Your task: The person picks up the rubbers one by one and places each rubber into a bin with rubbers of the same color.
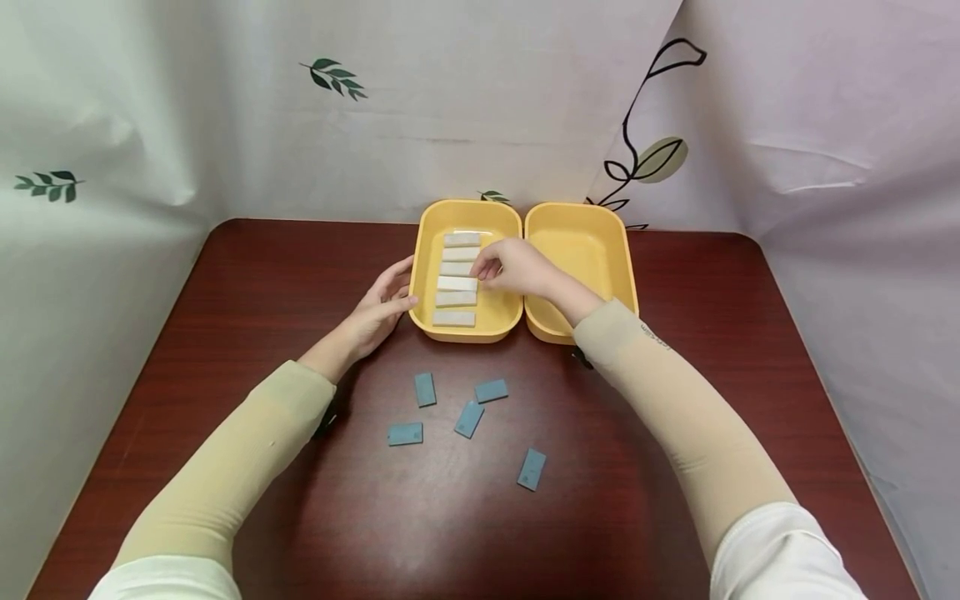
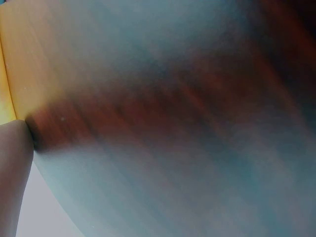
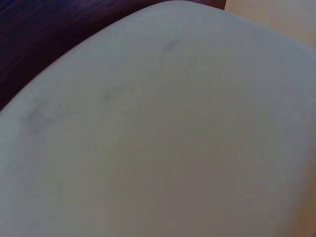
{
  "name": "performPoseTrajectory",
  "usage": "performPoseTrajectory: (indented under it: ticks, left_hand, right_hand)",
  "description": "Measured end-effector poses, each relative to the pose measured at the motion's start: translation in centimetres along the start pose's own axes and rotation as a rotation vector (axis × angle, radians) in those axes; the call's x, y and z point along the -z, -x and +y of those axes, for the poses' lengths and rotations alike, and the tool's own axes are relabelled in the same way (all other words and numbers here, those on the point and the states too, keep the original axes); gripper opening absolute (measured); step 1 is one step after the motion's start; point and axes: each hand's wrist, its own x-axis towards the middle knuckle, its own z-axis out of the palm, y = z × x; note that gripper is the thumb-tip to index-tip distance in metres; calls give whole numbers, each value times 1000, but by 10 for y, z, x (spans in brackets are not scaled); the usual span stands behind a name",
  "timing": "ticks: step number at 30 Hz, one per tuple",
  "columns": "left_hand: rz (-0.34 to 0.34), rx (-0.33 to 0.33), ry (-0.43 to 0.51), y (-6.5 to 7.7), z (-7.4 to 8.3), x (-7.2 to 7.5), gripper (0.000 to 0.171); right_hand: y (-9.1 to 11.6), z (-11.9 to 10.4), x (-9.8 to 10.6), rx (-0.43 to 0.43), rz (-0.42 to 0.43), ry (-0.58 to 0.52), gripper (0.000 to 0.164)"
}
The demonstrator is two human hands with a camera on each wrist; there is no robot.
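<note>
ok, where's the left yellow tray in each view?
Head: left yellow tray near centre, row of white tiles inside.
Left wrist: only a yellow strip of it, upper part of left edge.
Right wrist: yellow surface at top right; can't tell which tray.
Shared landmark: dark red tabletop.

Yellow trays [image 1: 585, 250]; whitish strips [image 1: 456, 284]; blue tiles [image 1: 469, 419].
</note>
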Motion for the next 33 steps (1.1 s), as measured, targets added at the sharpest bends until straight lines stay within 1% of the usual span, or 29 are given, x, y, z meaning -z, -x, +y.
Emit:
performPoseTrajectory:
  ticks: [6, 15, 18, 21, 33]
  left_hand:
    - [-4, -8, 3, 0, 1, -1, 76]
    - [-1, -16, 9, -1, 1, -2, 76]
    - [-3, -17, 6, -1, 1, -2, 76]
    - [-2, -14, 5, -2, 1, -1, 76]
    - [5, -13, -1, -1, 0, -1, 78]
  right_hand:
    - [-9, -2, -5, 38, -60, 32, 18]
    - [-18, -6, -12, 7, -164, 176, 21]
    - [-19, -6, -13, -1, -175, 214, 21]
    - [-20, -6, -14, -7, -175, 229, 20]
    - [-22, -8, -15, -16, -183, 227, 21]
